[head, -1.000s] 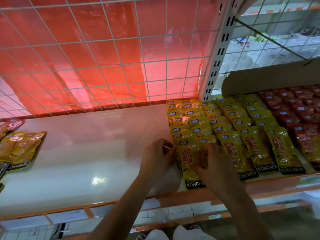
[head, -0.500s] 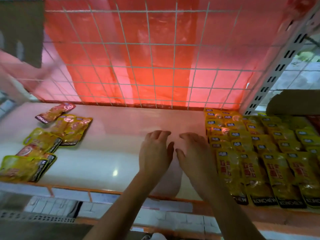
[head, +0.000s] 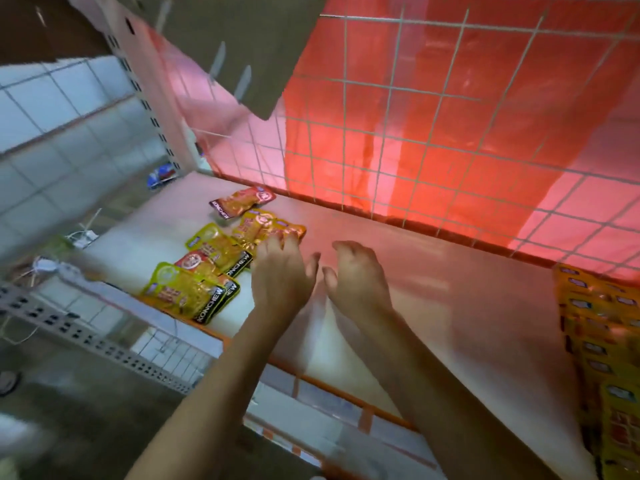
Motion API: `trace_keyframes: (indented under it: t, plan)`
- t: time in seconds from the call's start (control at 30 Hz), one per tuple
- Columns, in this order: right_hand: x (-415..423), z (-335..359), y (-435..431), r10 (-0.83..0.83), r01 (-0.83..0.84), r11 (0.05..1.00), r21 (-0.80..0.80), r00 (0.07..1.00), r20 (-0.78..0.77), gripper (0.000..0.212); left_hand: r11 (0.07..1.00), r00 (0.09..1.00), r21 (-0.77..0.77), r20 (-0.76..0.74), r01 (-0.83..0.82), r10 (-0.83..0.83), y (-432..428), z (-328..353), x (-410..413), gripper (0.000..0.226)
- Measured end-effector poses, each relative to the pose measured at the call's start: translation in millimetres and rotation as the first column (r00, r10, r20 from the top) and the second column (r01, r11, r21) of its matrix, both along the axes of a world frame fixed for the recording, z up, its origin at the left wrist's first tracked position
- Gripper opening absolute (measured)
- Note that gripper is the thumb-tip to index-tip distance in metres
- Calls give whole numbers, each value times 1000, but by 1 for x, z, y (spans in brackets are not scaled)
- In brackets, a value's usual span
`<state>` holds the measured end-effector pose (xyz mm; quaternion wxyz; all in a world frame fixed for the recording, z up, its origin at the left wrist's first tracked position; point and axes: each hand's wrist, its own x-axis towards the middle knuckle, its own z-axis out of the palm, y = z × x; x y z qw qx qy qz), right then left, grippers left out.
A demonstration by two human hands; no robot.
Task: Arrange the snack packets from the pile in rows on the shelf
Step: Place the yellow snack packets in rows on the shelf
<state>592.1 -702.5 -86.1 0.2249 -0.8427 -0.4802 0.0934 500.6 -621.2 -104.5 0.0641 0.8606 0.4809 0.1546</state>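
Snack packets point(head: 214, 258) piled on shelf point(head: 450, 306); left hand point(head: 280, 275) at pile, right hand point(head: 360, 275) empty.

I am viewing everything through a single wide-angle camera worn on my head, facing forward and steeply down onto the shelf point(head: 450, 292). The frame is sitting tilted, so the shelf's front edge is running diagonally from mid-left to lower right. The camera is sitting close: my forearms are entering from the bottom edge, and my left hand point(head: 280, 275) and right hand point(head: 356, 275) are filling the centre. The pile of snack packets point(head: 204, 258) is showing left of centre, the arranged rows point(head: 602, 306) are being cropped by the right edge, and the wire grid back point(head: 450, 133) is filling the upper right.
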Motion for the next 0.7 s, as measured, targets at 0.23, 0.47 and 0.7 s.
trace_keyframes:
  t: [0.23,0.47,0.7]
  plan:
    - [-35,-7,78,-17,20,998,-55,999,46,38,991,989,-20,-66,-132,130,96,7,-20,44]
    - [-39,-17,122,3,4,993,-118,998,55,48,995,993,-7,-76,-96,95,153,-7,-7,40]
    - [-28,-20,134,-145,144,972,-186,989,8,79,982,983,-107,-115,-156,144,177,-8,-6,41]
